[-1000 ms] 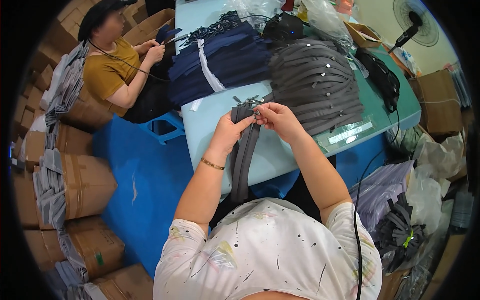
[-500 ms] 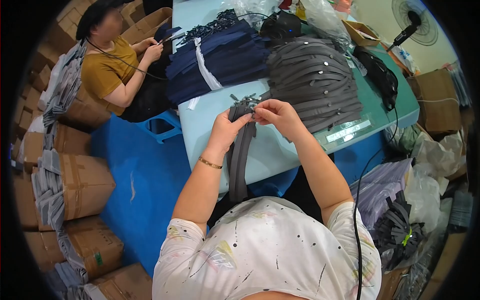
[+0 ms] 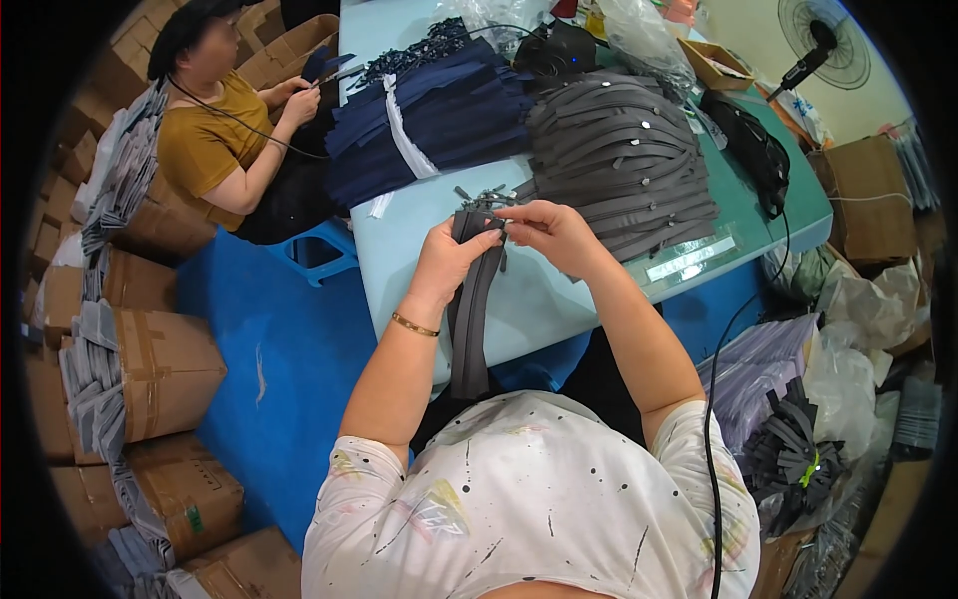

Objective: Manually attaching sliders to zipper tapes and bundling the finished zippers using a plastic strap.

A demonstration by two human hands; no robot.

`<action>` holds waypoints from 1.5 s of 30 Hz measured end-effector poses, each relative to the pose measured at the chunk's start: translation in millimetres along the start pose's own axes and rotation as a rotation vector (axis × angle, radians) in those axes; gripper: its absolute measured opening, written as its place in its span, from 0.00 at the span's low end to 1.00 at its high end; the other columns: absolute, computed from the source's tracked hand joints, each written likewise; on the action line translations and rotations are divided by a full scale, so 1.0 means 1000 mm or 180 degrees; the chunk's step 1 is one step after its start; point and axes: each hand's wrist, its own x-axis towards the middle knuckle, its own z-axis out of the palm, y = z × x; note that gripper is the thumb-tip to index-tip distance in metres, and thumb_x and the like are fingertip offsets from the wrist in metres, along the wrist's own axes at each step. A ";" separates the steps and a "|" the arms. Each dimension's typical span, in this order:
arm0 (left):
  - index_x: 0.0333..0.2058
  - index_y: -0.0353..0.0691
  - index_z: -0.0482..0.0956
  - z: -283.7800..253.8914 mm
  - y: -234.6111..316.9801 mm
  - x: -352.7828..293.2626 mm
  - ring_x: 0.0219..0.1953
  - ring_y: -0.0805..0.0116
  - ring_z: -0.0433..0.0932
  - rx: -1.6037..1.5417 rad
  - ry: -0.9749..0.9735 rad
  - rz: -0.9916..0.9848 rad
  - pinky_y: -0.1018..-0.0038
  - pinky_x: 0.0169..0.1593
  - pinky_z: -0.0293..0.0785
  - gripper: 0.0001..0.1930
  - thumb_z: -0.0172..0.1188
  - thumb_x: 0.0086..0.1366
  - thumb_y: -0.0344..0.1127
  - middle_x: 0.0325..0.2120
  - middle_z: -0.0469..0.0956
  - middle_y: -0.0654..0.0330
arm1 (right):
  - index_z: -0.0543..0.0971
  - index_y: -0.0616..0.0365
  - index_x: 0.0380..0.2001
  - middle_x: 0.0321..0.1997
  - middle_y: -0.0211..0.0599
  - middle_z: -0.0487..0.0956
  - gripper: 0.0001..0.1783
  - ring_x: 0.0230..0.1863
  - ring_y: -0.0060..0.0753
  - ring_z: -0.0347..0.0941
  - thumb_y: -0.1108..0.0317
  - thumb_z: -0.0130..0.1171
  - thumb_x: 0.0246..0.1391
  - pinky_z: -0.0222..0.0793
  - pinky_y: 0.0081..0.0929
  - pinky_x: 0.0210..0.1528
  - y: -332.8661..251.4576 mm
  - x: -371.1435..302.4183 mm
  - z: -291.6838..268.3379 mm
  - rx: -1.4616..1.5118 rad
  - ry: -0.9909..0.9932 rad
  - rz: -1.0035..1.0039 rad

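Grey strips (image 3: 469,339) hang past the near edge of the bench (image 3: 392,255), gripped higher up by the left hand (image 3: 446,258), its thumb pressed across them. The right hand (image 3: 555,238) pinches, thumb against forefinger, at their upper end; what sits between is too small to tell. Good handling here likely means a firm left thumb close to that pinch, with the strips kept flat and untwisted. Small dark pieces (image 3: 483,199) lie just beyond the hands and seem best left unjostled. Farther off, the grey pile (image 3: 619,170) is to the right, the navy pile (image 3: 459,120) to the left.
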 end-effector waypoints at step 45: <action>0.42 0.40 0.77 0.005 0.006 -0.002 0.16 0.86 0.61 0.0560 0.0285 0.0181 0.88 0.19 0.55 0.13 0.61 0.56 0.29 0.22 0.73 0.72 | 0.77 0.59 0.30 0.27 0.24 0.75 0.06 0.29 0.14 0.69 0.69 0.61 0.49 0.66 0.15 0.32 0.012 0.002 0.015 0.0890 0.0473 0.0429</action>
